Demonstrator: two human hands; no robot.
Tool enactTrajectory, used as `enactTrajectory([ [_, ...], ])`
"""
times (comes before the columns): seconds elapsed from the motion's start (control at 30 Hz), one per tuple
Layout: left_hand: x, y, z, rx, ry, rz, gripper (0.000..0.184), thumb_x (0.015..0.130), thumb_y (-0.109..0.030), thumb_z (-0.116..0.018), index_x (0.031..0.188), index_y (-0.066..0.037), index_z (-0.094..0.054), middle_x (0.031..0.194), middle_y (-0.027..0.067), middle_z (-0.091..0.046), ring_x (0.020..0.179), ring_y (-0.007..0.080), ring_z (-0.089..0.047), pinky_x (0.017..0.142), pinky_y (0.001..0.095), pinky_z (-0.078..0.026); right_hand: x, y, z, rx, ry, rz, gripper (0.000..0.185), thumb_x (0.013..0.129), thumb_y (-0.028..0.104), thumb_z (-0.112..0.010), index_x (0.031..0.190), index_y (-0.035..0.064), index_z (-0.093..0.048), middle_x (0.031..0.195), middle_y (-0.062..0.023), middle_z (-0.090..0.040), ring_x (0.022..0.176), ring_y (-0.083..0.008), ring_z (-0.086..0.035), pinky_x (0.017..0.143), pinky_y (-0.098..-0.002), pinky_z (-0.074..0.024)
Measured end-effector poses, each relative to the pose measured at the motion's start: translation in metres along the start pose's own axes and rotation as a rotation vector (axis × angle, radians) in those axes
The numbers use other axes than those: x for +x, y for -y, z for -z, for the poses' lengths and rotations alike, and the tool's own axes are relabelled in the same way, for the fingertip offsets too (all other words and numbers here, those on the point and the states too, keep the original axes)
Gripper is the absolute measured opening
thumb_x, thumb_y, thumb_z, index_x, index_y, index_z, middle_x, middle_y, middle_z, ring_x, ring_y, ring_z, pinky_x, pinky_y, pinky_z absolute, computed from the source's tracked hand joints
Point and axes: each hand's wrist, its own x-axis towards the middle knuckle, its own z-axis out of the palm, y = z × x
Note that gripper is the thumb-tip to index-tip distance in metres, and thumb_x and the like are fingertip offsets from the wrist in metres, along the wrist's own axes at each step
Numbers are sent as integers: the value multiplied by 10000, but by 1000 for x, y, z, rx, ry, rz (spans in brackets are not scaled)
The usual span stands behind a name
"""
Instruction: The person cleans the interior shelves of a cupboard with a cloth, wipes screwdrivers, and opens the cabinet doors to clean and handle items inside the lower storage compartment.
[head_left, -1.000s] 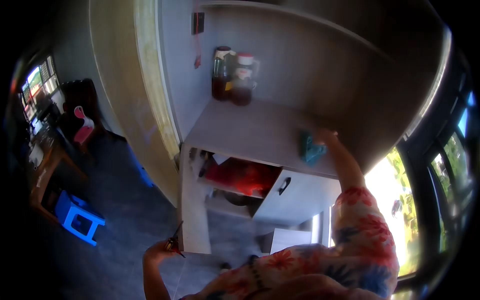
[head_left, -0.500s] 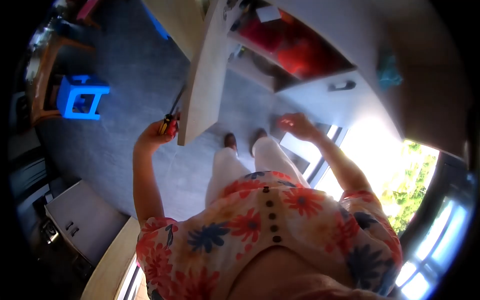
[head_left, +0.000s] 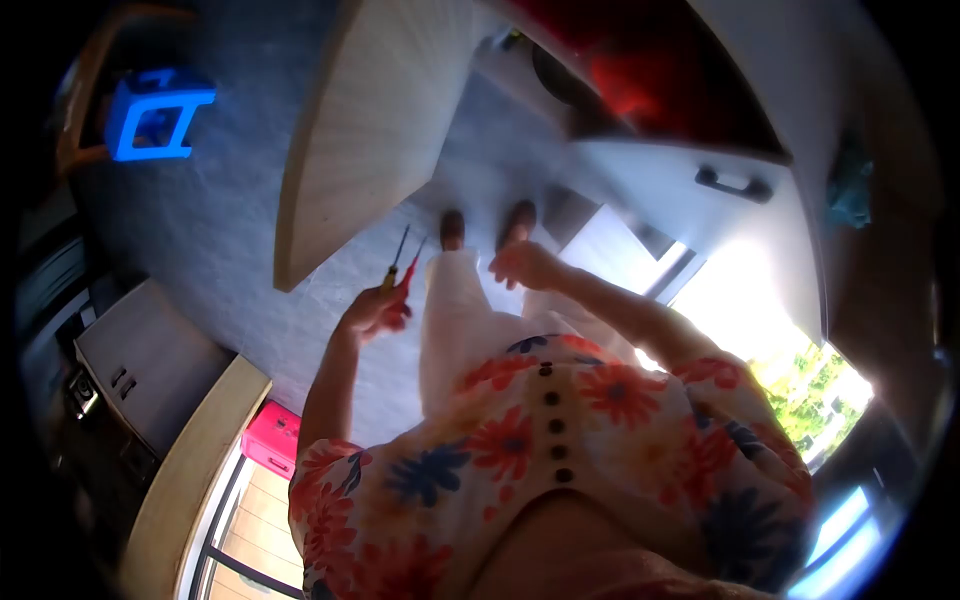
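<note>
My left hand (head_left: pixel 378 312) is closed around two screwdrivers, with their shafts pointing up and away from me. One is a screwdriver with a yellow-and-black handle (head_left: pixel 389 279); beside it is a thin red screwdriver (head_left: pixel 409 275). Level with my thigh, my right hand (head_left: pixel 525 266) is apart from the left, its fingers curled in. Whether anything small sits in those fingers is hidden. A pale cabinet door (head_left: pixel 375 140) stands swung out just beyond my left hand, not touching it.
An open cabinet with red items (head_left: pixel 640 80) lies ahead right, above a white front with a dark handle (head_left: pixel 735 184). A blue stool (head_left: pixel 160 115) stands far left. Behind my left arm are a wooden ledge (head_left: pixel 200 460) and a pink case (head_left: pixel 272 438).
My left hand has come away from the door edge and inward with the screwdrivers. My right hand has moved left, in front of my legs, and its fingers have curled. The view has shifted.
</note>
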Motion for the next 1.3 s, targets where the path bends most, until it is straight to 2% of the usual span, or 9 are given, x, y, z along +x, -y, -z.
enactTrajectory([
  [0.13,72,-35,-86,140,110,-219,242,858,-275,-563,911,-43,-520,697,70,-575,488,130,-534,430,229,-403,35,-9,7,278,70,-297,351,846,340,-504,990,29,-579,874,-49,-639,753,-156,-634,601,-277,-497],
  [0.23,130,-64,-121,576,-19,-447,235,808,-246,-577,850,-32,-489,599,24,-524,453,94,-511,371,225,-384,58,-22,18,527,-81,-342,413,840,410,-461,1047,64,-552,995,-37,-598,853,-157,-585,605,-316,-507],
  [0.37,183,-67,-137,1129,-411,-868,269,797,-227,-573,877,8,-470,629,140,-568,603,344,-588,542,403,-466,100,-65,24,726,-206,-186,504,839,508,-453,1109,90,-533,1001,-25,-572,894,-153,-548,665,-377,-492],
  [0.4,190,-74,-139,1111,-391,-716,250,796,-207,-561,893,0,-460,741,186,-583,733,417,-570,640,464,-454,118,-89,24,694,-196,-119,524,837,538,-454,1100,94,-539,983,-20,-571,884,-154,-543,689,-384,-483],
  [0.53,217,-81,-131,1233,-427,-687,230,801,-169,-526,955,-19,-442,921,200,-559,789,390,-575,671,471,-454,158,-109,23,652,-354,-59,488,848,512,-468,1062,82,-560,935,-19,-576,833,-146,-543,673,-346,-485],
  [0.77,289,-108,-100,1259,-521,-745,320,769,-141,-559,1039,-22,-432,935,185,-556,804,381,-570,683,451,-460,231,-124,45,1034,-400,108,443,845,445,-531,1015,39,-578,852,-34,-586,759,-123,-546,612,-294,-479],
  [0.87,332,-126,-83,1199,-455,-898,364,746,-101,-573,1065,-18,-421,924,175,-560,820,366,-572,684,427,-464,270,-136,74,825,-522,318,406,828,394,-575,938,3,-579,793,-29,-563,718,-120,-538,591,-257,-469],
  [1.13,334,-178,-69,1125,-401,-1108,545,763,-159,-641,1236,-24,-405,1072,172,-529,822,237,-579,690,324,-482,357,-111,198,878,-598,256,403,771,382,-590,894,-1,-567,767,-69,-590,697,-146,-596,572,-281,-512],
  [1.3,289,-155,-59,1286,-172,-1194,405,768,-90,-593,1151,-26,-476,1091,164,-519,892,300,-574,745,359,-481,415,-100,286,872,-769,259,393,782,351,-585,949,-3,-546,794,-101,-609,619,-177,-642,471,-314,-535],
])
